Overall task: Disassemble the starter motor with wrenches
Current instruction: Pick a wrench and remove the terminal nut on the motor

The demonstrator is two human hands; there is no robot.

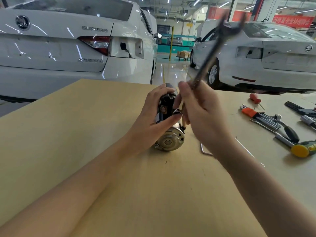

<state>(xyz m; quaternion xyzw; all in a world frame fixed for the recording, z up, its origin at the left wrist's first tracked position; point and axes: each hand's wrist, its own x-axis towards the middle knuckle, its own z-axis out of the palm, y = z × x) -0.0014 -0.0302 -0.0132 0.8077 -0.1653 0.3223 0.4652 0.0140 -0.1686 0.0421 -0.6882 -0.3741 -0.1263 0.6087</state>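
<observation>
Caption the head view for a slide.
Left hand steadies the starter motor; right hand raises a wrench.

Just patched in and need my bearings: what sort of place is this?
Most likely a car repair or training workshop. Two white cars stand on a glossy floor behind the table, and hand tools lie beside the starter motor.

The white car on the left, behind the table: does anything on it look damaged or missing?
Yes. On the white car, the outer part of the right tail lamp is missing: an open white cavity with a loose wire hanging out sits beside the remaining red lamp.
</observation>
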